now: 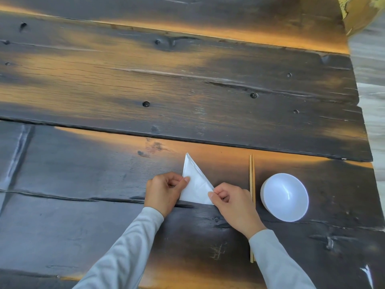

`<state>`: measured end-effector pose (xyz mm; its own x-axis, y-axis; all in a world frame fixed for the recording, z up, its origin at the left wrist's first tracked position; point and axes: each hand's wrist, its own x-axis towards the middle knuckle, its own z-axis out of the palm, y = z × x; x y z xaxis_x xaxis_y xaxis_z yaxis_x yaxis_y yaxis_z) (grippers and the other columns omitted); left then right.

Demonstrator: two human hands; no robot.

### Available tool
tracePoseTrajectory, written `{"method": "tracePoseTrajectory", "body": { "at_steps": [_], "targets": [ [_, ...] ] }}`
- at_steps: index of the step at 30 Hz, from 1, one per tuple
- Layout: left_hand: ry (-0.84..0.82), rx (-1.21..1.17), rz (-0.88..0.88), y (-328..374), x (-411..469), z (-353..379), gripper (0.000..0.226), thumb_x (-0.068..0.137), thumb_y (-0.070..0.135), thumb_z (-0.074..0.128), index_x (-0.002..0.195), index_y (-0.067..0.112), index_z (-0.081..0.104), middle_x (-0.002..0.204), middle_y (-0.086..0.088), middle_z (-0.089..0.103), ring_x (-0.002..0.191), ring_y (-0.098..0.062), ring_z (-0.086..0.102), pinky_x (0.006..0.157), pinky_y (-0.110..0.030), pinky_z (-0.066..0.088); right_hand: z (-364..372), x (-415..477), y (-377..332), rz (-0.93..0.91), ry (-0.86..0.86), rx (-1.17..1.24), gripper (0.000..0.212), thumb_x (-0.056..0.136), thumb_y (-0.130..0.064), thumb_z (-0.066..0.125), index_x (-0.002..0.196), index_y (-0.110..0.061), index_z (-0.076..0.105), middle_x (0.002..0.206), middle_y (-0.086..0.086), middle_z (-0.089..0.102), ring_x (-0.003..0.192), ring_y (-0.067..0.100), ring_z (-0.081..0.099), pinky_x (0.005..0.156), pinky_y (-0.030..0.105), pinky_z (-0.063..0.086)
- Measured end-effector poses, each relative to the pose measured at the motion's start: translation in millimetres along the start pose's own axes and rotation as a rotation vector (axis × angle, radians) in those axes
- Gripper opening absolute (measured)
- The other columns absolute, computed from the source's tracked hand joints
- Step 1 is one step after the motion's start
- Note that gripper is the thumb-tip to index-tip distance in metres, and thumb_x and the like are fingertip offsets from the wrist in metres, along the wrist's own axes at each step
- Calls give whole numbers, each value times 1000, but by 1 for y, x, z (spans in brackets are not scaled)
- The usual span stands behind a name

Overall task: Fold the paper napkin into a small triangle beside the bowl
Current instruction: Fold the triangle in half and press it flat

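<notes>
Both hands' grip (231, 202) pinches napkin (195, 184) corners.

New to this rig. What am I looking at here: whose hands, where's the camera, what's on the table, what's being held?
There is no machine here: a person works with two bare hands. The single picture comes from a wide-angle camera worn on the person's head, looking forward and down.

The surface is a dark plank table. On it lie a white paper napkin already folded into a triangle, a pair of wooden chopsticks side by side, and to their right an empty white bowl.

The left hand pinches the napkin's left edge and the right hand pinches its lower right corner. The napkin seems to lie flat on the table. Both arms wear grey sleeves.
</notes>
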<state>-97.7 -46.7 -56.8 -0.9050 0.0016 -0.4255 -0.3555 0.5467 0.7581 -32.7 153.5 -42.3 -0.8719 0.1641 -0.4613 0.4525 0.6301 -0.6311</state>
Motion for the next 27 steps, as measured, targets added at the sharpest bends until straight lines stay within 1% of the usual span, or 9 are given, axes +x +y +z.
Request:
{"method": "tracePoseTrajectory", "body": {
  "at_steps": [3, 7, 9, 12, 18, 22, 24, 27],
  "targets": [
    [1, 0, -14, 2, 1, 1, 23, 80, 40, 79, 63, 27, 71, 57, 16, 67, 55, 1, 60, 56, -4, 40, 0, 0, 1, -4, 10, 3, 13, 93, -39, 67, 86, -30, 71, 72, -20, 67, 77, -2, 63, 62, 5, 44],
    [8, 5, -30, 3, 4, 2, 23, 80, 42, 78, 64, 26, 71, 58, 14, 67, 57, -2, 61, 56, -6, 41, 0, 1, 3, -27, 27, 13, 12, 92, -41, 67, 85, -32, 70, 71, -22, 66, 84, -9, 60, 61, 4, 44],
    [10, 6, -30, 4, 5, 2, 23, 80, 42, 78, 64, 26, 71, 59, 13, 68, 59, -3, 62, 57, -8, 43, -1, 1, 4, -36, 36, 6, 13, 92, -42, 66, 85, -33, 69, 70, -23, 65, 86, -9, 59, 61, 5, 43],
    [21, -1, -34, 6, 6, 3, 24, 81, 42, 78, 65, 26, 71, 59, 10, 67, 59, -5, 61, 58, -12, 45, -3, 2, 6, -50, 58, 19, 16, 92, -43, 65, 81, -32, 68, 67, -22, 65, 85, -6, 61, 59, 7, 45],
    [44, 7, -34, 9, 3, 4, 23, 81, 43, 77, 64, 27, 71, 58, 12, 67, 60, -2, 61, 59, -11, 43, -3, 5, 8, -44, 68, 29, 18, 90, -44, 66, 78, -32, 69, 66, -23, 65, 83, -5, 61, 62, 14, 51],
    [72, 60, 2, 11, 0, 2, 23, 82, 43, 76, 67, 27, 72, 58, 14, 67, 62, -1, 62, 60, -2, 37, -2, 5, 10, -45, 60, 30, 17, 91, -44, 67, 78, -33, 68, 66, -22, 65, 83, -7, 61, 61, 13, 49],
    [70, 95, 12, 12, -1, 2, 23, 83, 44, 75, 67, 27, 71, 59, 14, 67, 63, -3, 62, 61, -6, 39, -1, 5, 11, -38, 62, 28, 18, 90, -44, 67, 78, -32, 68, 66, -22, 65, 83, -6, 61, 63, 16, 52],
    [60, 114, 12, 14, -3, 4, 22, 83, 44, 74, 67, 30, 70, 61, 15, 68, 66, -5, 63, 62, -16, 44, 0, 5, 13, -34, 60, 34, 18, 91, -44, 67, 78, -31, 68, 67, -20, 66, 81, -4, 62, 64, 21, 56]
  ]
}}
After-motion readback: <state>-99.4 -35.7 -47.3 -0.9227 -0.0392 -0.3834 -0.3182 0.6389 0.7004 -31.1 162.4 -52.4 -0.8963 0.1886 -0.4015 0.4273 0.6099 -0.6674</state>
